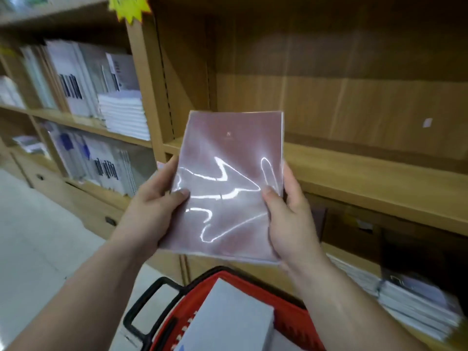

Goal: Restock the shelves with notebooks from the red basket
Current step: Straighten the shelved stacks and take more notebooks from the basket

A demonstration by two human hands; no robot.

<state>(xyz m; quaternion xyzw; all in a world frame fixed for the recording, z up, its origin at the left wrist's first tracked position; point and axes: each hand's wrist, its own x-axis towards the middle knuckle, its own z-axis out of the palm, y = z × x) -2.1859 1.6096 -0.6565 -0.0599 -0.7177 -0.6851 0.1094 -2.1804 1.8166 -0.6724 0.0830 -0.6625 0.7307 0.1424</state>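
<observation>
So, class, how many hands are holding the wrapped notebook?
2: the left hand grips the left edge of the notebook, the right hand its right edge. None seems hidden.

A dusky-pink notebook [228, 173] in glossy clear wrap, with light streaks glaring across its cover, stands upright and slightly tilted, front cover toward the camera. The left hand [152, 206] grips its left edge and the right hand [291, 219] its right edge, in front of a wooden shelf [367, 173]. Below sits the red basket [288, 323] with a black handle [141, 307] — inside it, a grey-blue notebook [228, 317] lies flat.
</observation>
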